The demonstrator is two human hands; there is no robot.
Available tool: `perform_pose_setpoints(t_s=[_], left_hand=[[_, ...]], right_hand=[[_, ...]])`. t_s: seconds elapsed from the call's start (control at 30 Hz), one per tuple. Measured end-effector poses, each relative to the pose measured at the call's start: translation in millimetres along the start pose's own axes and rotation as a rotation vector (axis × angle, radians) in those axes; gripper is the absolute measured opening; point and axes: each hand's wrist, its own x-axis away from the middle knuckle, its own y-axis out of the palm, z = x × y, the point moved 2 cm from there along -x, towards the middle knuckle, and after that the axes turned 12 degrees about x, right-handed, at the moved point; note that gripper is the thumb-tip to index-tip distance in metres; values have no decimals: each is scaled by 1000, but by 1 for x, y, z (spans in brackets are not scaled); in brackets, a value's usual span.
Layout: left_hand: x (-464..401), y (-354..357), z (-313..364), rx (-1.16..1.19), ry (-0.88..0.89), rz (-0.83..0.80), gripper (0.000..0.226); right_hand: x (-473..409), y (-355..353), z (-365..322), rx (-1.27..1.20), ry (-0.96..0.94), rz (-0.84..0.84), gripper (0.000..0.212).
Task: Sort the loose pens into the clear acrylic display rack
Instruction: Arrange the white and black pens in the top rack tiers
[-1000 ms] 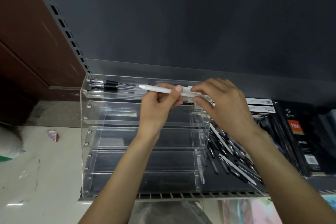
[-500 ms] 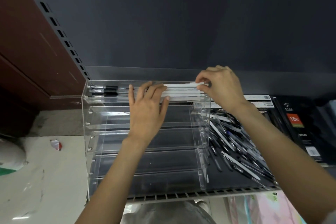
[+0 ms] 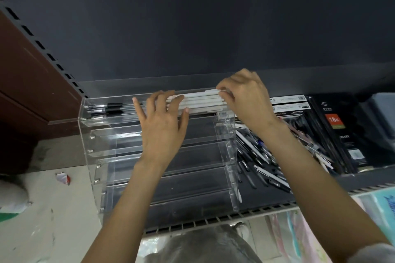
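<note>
Far to my left a crumpled scrap of paper (image 3: pixel 62 177) lies on the pale floor, below the brown wall panel (image 3: pixel 32 83). The clear acrylic rack (image 3: pixel 94 151) stands on the dark shelf (image 3: pixel 275 198), its stepped trays rising away from me. In the left end of the top tray lies a small bunch of black pens (image 3: pixel 106 108), side by side, their tips toward the rack's left wall. My left hand (image 3: pixel 163 126) is over that same top tray, fingers straight and spread, the grip wide and holding nothing; the fingertips (image 3: pixel 186 110) rest on the left ends of the white pens (image 3: pixel 201 102), which lie in a neat row along the right half of the tray. My right hand (image 3: pixel 245 98) comes over the rack's right end with its fingers curled down onto the other ends of those white pens; its grip is narrow, the fingertips pinching at the pen ends. The lower trays hold no pens that I can make out. Just right of the rack, under my right forearm, the loose pens (image 3: pixel 263 164) lie in a jumbled heap on the shelf, black and white ones crossing each other. Beyond them dark packaged notebooks (image 3: pixel 342 134) stand leaning, one with an orange label
</note>
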Motion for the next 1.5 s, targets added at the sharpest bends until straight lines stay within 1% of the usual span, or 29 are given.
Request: perform_pose_setpoints(t_s=[0.07, 0.17, 0.23, 0.3, 0.33, 0.4, 0.47, 0.57, 0.63, 0.7, 0.77, 0.83, 0.93, 1.0, 1.07, 1.17, 1.27, 1.37, 1.5], left_hand=[[3, -4, 18, 149, 71, 76, 30], [15, -8, 62, 432, 162, 127, 21], [31, 0, 91, 592, 201, 46, 14], [52, 18, 116, 678, 170, -128, 7], [63, 31, 126, 681, 130, -220, 5], [84, 62, 139, 626, 33, -351, 9], [100, 94, 144, 534, -90, -408, 13], [112, 131, 143, 387, -258, -406, 29], [117, 151, 144, 258, -345, -403, 45], [118, 168, 145, 112, -463, -432, 59], [115, 180, 146, 17, -571, -452, 65], [109, 188, 146, -39, -637, -438, 67], [100, 197, 149, -165, -643, -443, 62], [97, 200, 150, -172, -649, -427, 60], [94, 201, 149, -156, -693, -405, 61], [86, 200, 151, -251, -683, -445, 63], [78, 202, 152, -233, -741, -423, 69], [72, 204, 154, -308, -749, -459, 72], [67, 203, 155, -122, -876, -420, 63]], right_hand=[[25, -20, 13, -140, 93, 31, 9], [80, -41, 38, -240, 269, 51, 16], [118, -41, 57, -262, 372, 18, 17], [153, -29, 74, -266, 422, -58, 17], [168, -21, 80, -263, 432, -114, 17], [194, -3, 87, -234, 432, -255, 24], [212, 13, 89, -171, 394, -397, 29], [225, 33, 89, -67, 264, -563, 36], [229, 41, 93, -69, 184, -665, 40], [233, 47, 100, -110, 116, -720, 44], [233, 47, 108, -168, 71, -712, 45], [230, 46, 116, -213, 27, -687, 43], [227, 47, 129, -244, -37, -669, 41], [225, 50, 136, -261, -71, -673, 41], [221, 51, 141, -268, -92, -661, 40], [212, 52, 148, -290, -102, -632, 39], [205, 54, 152, -297, -129, -615, 38], [199, 57, 154, -293, -157, -612, 36], [195, 61, 152, -267, -197, -630, 38]])
